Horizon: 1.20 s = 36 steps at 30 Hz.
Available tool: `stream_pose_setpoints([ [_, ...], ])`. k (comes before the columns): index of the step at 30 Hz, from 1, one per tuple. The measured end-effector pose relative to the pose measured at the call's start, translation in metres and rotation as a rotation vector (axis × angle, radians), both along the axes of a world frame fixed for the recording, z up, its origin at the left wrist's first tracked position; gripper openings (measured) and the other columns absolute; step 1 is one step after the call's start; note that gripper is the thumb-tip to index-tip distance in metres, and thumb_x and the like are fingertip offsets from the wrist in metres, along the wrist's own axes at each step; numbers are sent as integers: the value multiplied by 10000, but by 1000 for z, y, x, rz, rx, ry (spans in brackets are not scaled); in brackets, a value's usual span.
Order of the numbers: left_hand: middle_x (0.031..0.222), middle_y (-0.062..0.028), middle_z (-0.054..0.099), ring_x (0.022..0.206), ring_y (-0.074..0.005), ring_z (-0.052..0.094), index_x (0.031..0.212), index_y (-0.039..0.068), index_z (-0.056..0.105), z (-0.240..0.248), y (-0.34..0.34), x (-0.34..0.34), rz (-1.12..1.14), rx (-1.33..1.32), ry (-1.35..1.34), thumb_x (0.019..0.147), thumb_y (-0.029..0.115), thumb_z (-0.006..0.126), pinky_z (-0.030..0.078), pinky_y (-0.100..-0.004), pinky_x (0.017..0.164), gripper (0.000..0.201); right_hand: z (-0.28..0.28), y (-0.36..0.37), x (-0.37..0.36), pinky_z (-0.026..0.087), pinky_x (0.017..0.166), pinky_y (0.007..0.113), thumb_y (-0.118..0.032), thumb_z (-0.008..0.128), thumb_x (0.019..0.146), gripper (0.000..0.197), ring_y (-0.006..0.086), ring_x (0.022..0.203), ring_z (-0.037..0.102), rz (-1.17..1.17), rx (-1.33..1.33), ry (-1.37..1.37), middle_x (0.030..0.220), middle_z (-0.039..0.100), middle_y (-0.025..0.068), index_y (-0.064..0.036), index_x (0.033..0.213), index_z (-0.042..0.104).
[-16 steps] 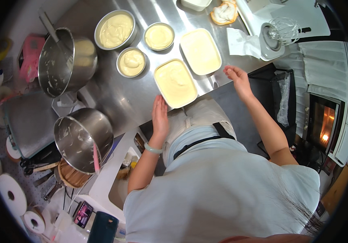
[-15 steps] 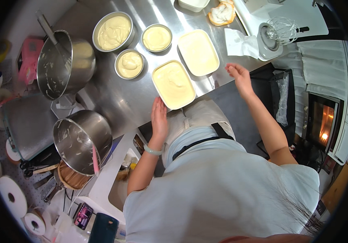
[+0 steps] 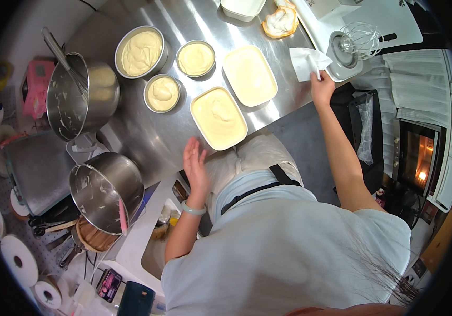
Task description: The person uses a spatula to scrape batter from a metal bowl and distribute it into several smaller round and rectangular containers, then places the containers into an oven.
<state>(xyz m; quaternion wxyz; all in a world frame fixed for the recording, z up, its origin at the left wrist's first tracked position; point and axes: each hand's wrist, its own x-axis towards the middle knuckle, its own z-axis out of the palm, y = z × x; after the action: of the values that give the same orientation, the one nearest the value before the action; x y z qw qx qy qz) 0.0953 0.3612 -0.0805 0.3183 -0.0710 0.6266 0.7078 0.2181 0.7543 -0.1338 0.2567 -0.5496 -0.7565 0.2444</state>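
My right hand pinches the lower edge of a white paper towel that lies at the counter's right edge. My left hand is open with fingers spread, at the front edge beside a rectangular cream-coloured container but apart from it. Smooth pale yellow batter fills that container. A second such container of batter stands just behind it to the right. Further left are one larger round tin and two smaller ones, a back tin and a front tin, all holding batter.
Two batter-smeared steel mixing bowls, one with a whisk, stand left: a back bowl and a front bowl. An orange-rimmed dish, a white container and a whisk attachment sit behind. A lit oven is right.
My right hand has moved up and right from beside the far container and taken hold of the paper towel. My left hand has come away from the near container's side, its fingers spreading.
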Motion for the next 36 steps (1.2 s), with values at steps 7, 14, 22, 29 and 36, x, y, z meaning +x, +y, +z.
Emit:
stream_pose_setpoints([
  [7, 1270, -132, 470, 1111, -197, 494, 1246, -26, 418, 48, 44, 23, -514, 262, 216, 919, 48, 460, 401, -325, 945, 338, 126, -121, -4, 491, 697, 323, 41, 624, 637, 197, 288, 814, 615, 570, 196, 65, 939, 629, 128, 11, 829, 592],
  [14, 1159, -81, 537, 1061, -131, 514, 1232, -31, 404, 44, 50, 27, -268, 477, -60, 923, 77, 502, 403, -270, 909, 342, 143, -208, -25, 491, 735, 338, 71, 608, 615, 277, 288, 867, 601, 1080, -41, 199, 914, 631, 121, -17, 877, 616],
  [22, 1143, -86, 552, 1043, -135, 531, 1251, -40, 407, 48, 14, 21, -147, 410, 25, 911, 62, 518, 428, -269, 894, 372, 148, -237, -52, 445, 691, 367, 22, 640, 656, 247, 298, 764, 545, 927, -178, 250, 825, 581, 131, -8, 896, 587],
  [29, 1059, -82, 597, 930, -121, 574, 1141, -64, 514, 46, -26, 19, -68, 223, 140, 868, 12, 573, 464, -252, 823, 289, 124, -263, -69, 477, 666, 289, -113, 697, 750, 230, 201, 738, 613, 945, -774, 152, 809, 635, 134, 45, 901, 628],
  [36, 954, -62, 614, 864, -110, 565, 1009, -71, 571, -13, -40, -27, 112, 36, 269, 850, 4, 575, 458, -251, 771, 176, 101, -239, -57, 481, 703, 261, -53, 643, 775, 178, 142, 752, 605, 754, -566, 157, 804, 642, 85, 17, 937, 630],
])
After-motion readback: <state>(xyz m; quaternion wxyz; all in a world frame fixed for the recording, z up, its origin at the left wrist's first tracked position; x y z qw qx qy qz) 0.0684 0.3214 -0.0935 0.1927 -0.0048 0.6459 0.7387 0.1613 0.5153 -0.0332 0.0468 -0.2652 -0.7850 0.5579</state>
